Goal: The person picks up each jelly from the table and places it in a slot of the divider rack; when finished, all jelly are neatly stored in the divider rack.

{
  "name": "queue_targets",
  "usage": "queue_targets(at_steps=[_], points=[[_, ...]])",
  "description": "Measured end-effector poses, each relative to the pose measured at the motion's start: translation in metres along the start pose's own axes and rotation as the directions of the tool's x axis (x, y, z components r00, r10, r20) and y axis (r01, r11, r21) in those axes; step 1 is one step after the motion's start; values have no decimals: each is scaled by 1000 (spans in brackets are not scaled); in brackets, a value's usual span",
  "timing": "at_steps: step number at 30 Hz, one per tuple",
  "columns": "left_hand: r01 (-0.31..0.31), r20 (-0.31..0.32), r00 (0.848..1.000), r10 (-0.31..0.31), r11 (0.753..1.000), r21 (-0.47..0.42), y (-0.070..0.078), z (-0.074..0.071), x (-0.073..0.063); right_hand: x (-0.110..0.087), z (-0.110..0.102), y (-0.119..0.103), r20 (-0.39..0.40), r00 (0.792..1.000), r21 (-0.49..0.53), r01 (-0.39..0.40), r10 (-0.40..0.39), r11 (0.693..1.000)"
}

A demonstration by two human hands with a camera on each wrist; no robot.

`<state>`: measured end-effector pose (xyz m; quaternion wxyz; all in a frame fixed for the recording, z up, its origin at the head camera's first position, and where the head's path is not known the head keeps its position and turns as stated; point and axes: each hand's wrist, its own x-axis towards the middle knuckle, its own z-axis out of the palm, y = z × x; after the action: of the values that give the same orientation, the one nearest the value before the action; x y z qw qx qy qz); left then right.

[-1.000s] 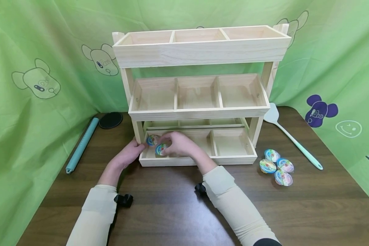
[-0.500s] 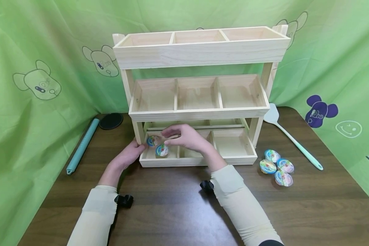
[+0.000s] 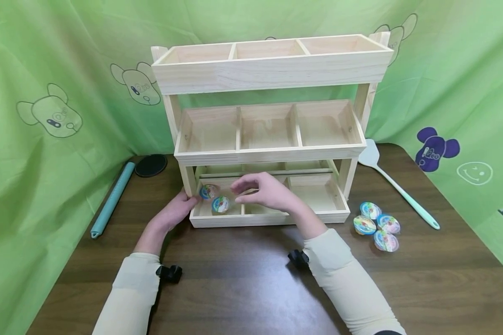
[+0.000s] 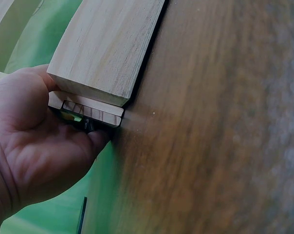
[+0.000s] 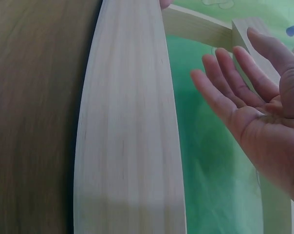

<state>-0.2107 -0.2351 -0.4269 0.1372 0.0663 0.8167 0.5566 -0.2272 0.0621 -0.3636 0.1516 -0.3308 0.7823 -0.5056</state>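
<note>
A three-tier wooden rack (image 3: pixel 272 77) with divided trays stands on the table. My left hand (image 3: pixel 178 209) grips its lower left end; in the left wrist view the thumb and fingers lie about the wood beside the bottom tray's front board (image 4: pixel 108 44). Two small jelly cups with colourful lids lie in that tray's left compartment, one jelly cup (image 3: pixel 220 205) in front and another jelly cup (image 3: pixel 208 191) behind. Just right of them, my right hand (image 3: pixel 263 190) hovers over the bottom tray, holding nothing. Its fingers are relaxed and spread in the right wrist view.
Several more jelly cups (image 3: pixel 376 225) sit clustered on the table right of the rack. Behind them lies a pale blue spatula (image 3: pixel 402 188). At the left are a teal rolled item (image 3: pixel 113 200) and a black disc (image 3: pixel 151 165). A green curtain (image 3: pixel 46 186) surrounds the table.
My right hand has let go of the front jelly cup and moved up and to the right, leaving it in the left compartment. My left hand has stayed on the rack.
</note>
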Motion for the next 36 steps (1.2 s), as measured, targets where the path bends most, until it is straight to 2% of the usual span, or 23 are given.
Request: queue_targets(at_steps=[11,19,26,36], points=[[11,4,1000,-11,1000,12,3,0,-1,-38,-20,4,-12,1000,-9,1,-1,1000],[11,7,1000,-11,1000,-9,-1,-1,1,-72,-47,11,-20,1000,-31,-5,5,1000],[3,8,1000,-3,1000,-16,-1,-1,0,-102,-70,19,-47,997,-100,-58,54,993],[12,10,1000,-12,1000,-11,0,-2,0,-129,-91,29,-74,992,-113,-110,102,987]])
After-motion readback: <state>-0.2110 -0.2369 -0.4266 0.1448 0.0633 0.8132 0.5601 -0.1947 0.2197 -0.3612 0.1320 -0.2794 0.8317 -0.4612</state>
